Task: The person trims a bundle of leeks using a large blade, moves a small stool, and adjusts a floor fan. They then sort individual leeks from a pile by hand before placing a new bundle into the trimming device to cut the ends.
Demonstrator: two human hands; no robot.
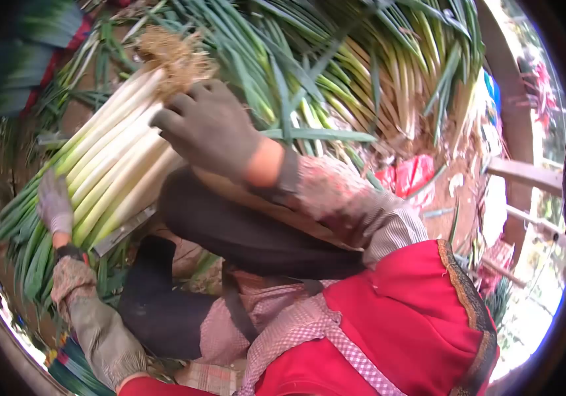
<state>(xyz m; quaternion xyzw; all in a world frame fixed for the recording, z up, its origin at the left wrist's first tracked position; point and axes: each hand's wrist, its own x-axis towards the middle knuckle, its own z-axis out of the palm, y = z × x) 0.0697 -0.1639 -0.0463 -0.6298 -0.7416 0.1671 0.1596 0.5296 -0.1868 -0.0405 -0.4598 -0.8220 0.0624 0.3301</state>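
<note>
A thick bundle of long green onions (121, 142) lies slantwise at the left, with white stalks in the middle and shaggy tan roots (176, 61) at the upper end. My left hand (55, 201), in a greyish glove, presses on the bundle where white turns to green, its fingers closed over the stalks. Close to the root end, my right hand (213, 129) in a darker dirty glove is held over the white stalks, fingers bent and apart. A flat metal strip (124, 231) shows along the bundle's lower edge.
Large heaps of green onions (389, 72) cover the ground along the top. A red plastic bag (412, 178) lies right of my forearm. Rails (527, 173) and a post stand at the right. My dark-clad knee (250, 224) rises beside the bundle. Dark green bundles (38, 59) sit at upper left.
</note>
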